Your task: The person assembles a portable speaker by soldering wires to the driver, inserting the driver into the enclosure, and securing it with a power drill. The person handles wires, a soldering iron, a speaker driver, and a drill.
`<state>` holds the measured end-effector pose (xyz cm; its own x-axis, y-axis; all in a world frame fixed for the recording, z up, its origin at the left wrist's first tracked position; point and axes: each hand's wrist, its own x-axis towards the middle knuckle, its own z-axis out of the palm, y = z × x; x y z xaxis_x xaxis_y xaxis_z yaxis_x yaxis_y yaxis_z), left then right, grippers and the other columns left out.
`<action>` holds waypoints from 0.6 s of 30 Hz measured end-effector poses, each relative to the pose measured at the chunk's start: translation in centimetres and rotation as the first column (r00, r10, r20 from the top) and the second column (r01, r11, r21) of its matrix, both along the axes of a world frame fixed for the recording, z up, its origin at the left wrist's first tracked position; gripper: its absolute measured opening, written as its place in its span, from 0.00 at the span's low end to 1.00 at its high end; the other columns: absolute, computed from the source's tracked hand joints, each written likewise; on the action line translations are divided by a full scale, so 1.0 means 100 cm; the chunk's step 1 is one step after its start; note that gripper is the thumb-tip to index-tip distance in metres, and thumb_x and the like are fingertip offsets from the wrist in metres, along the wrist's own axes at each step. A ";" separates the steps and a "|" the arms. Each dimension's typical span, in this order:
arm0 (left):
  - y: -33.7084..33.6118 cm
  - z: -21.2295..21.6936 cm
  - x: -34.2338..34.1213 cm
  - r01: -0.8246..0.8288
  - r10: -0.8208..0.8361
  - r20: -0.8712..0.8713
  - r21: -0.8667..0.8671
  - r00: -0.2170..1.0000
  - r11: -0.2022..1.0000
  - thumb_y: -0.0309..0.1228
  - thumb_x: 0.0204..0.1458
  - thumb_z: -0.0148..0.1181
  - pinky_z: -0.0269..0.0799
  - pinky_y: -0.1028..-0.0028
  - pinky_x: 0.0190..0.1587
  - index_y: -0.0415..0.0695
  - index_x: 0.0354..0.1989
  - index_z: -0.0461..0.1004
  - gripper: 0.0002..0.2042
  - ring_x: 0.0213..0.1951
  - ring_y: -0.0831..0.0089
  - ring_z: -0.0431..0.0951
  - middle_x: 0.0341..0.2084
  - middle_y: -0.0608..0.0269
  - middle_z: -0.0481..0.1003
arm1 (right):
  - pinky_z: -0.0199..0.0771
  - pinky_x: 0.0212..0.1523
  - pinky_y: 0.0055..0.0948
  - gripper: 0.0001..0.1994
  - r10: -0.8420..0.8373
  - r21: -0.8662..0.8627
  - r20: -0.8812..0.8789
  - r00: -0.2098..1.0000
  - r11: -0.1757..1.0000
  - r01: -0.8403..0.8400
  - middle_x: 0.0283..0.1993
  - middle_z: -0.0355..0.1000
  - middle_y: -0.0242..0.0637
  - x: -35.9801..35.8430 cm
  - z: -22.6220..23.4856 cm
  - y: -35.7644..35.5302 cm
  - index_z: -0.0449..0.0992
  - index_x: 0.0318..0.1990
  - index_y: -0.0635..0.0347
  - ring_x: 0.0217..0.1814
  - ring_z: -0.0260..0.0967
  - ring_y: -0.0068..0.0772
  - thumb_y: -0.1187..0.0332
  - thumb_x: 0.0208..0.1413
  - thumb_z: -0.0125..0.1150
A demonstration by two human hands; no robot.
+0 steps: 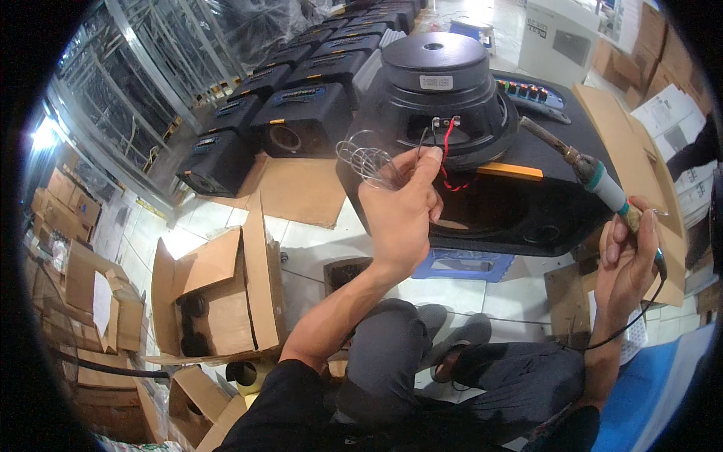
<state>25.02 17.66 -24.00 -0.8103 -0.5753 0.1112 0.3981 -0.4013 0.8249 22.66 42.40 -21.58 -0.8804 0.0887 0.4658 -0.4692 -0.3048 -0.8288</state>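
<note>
My left hand pinches a loosely looped coil of thin silvery wire, probably solder, beside the speaker driver. The black round driver rests magnet-up on a black speaker cabinet. A red wire and a black wire run at its two small terminals, close to my fingertips. My right hand grips a soldering iron by its lower handle. Its darkened tip points up and left, near the driver's right rim. A flat orange strip sits under that rim.
A knob panel is on the cabinet's far side. Below the cabinet is a blue plastic stool. Several similar cabinets stand in rows behind. An open cardboard box is at left, and the iron's cord hangs by my right wrist.
</note>
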 end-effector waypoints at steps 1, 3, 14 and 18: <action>-0.001 0.000 0.000 0.005 -0.005 -0.012 -0.001 1.000 1.000 0.28 0.55 0.65 0.56 0.79 0.16 0.30 0.39 0.76 0.11 0.13 0.87 0.58 0.15 0.72 0.66 | 0.51 0.17 0.19 0.19 -0.009 -0.010 0.000 1.000 1.000 0.009 0.24 0.64 0.33 0.000 0.000 -0.001 0.72 0.48 0.70 0.18 0.54 0.18 0.59 0.67 0.48; -0.001 -0.002 0.000 0.015 -0.015 -0.032 -0.001 0.999 1.000 0.28 0.55 0.65 0.56 0.80 0.16 0.30 0.38 0.76 0.11 0.13 0.87 0.58 0.16 0.72 0.68 | 0.51 0.17 0.19 0.19 -0.028 -0.027 0.002 1.000 0.999 0.028 0.24 0.63 0.33 0.000 -0.001 -0.002 0.72 0.48 0.70 0.18 0.54 0.18 0.58 0.67 0.49; -0.011 0.003 0.008 0.016 -0.014 0.016 -0.149 1.000 0.989 0.32 0.54 0.67 0.55 0.83 0.18 0.33 0.40 0.76 0.13 0.16 0.89 0.62 0.16 0.75 0.66 | 0.52 0.16 0.19 0.18 0.105 0.075 0.050 0.993 0.991 -0.108 0.23 0.65 0.34 -0.022 0.021 -0.018 0.74 0.46 0.70 0.16 0.56 0.19 0.59 0.66 0.53; -0.038 0.003 0.020 -0.020 0.019 -0.036 -0.043 0.999 0.999 0.34 0.59 0.62 0.58 0.83 0.22 0.40 0.39 0.72 0.10 0.22 0.88 0.65 0.22 0.73 0.68 | 0.52 0.15 0.19 0.17 0.123 0.141 0.128 0.984 0.980 -0.141 0.22 0.65 0.32 -0.039 0.035 -0.032 0.75 0.45 0.68 0.15 0.56 0.18 0.59 0.65 0.54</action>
